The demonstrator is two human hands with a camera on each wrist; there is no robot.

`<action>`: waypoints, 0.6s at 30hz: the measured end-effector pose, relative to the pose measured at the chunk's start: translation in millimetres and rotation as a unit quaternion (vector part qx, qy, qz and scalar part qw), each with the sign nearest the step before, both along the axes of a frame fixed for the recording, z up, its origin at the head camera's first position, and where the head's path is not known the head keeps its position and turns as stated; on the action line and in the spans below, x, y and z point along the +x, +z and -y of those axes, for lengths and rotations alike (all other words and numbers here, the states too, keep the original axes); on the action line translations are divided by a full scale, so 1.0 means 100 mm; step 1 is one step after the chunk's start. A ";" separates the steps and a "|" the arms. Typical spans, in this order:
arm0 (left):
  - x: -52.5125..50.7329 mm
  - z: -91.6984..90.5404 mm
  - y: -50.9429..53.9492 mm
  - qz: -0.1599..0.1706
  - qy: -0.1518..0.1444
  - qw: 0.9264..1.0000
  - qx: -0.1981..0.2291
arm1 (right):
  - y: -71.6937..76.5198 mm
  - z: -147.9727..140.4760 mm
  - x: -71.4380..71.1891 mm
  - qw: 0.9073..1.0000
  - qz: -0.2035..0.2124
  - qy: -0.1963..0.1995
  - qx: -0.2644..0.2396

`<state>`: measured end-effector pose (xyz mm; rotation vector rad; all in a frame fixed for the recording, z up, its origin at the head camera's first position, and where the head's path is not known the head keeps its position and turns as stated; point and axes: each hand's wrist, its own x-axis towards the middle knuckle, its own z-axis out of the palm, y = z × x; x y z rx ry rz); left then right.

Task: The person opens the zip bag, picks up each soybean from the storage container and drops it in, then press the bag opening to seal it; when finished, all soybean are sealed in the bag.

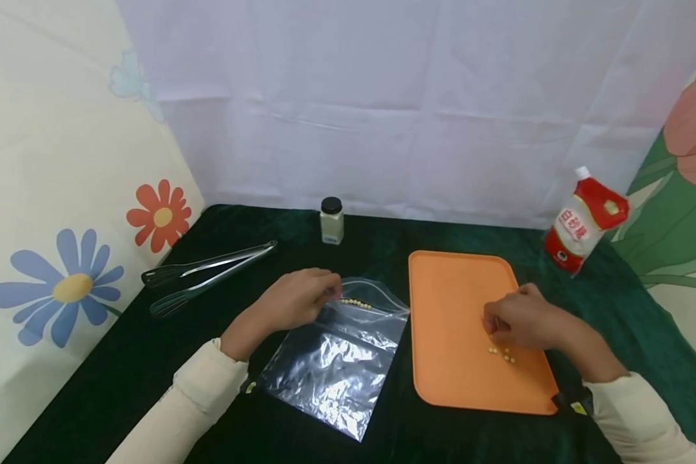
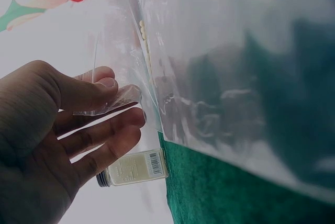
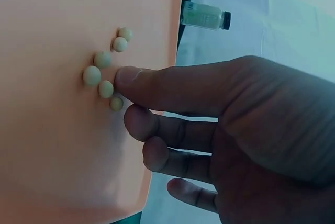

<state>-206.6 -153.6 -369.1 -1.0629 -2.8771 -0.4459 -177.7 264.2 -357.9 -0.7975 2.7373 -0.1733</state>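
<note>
A clear zip bag (image 1: 339, 361) lies on the dark green cloth, its mouth parted, with a row of small pale yellow balls (image 1: 356, 303) inside near the opening. My left hand (image 1: 294, 299) pinches the bag's edge between thumb and index finger; in the left wrist view the hand (image 2: 78, 114) has its other fingers loosely bent. Over the orange tray (image 1: 455, 322) is my right hand (image 1: 524, 319), thumb and fingertips close to several loose balls (image 1: 509, 356). In the right wrist view, the thumb tip touches or nearly touches the balls (image 3: 105, 89); no ball shows between the fingers.
Metal tongs (image 1: 209, 274) lie at the left. A small jar with a black lid (image 1: 332, 222) stands at the back centre, near the pale curtain (image 1: 336, 129). At the back right is a red and white pouch (image 1: 580, 225). Patterned cloth hangs on both sides.
</note>
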 end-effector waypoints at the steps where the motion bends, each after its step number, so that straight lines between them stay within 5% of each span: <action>1: 0.00 0.00 0.00 0.001 0.001 1.000 0.000 | -0.01 0.01 -0.01 1.000 0.000 -0.003 0.003; 8: 0.01 0.00 0.00 0.004 0.003 1.000 -0.002 | -0.01 0.03 -0.03 0.999 -0.032 0.005 0.000; 18: 0.01 0.00 0.00 -0.001 0.002 1.000 -0.006 | 0.08 0.21 -0.08 0.981 -0.123 0.036 -0.144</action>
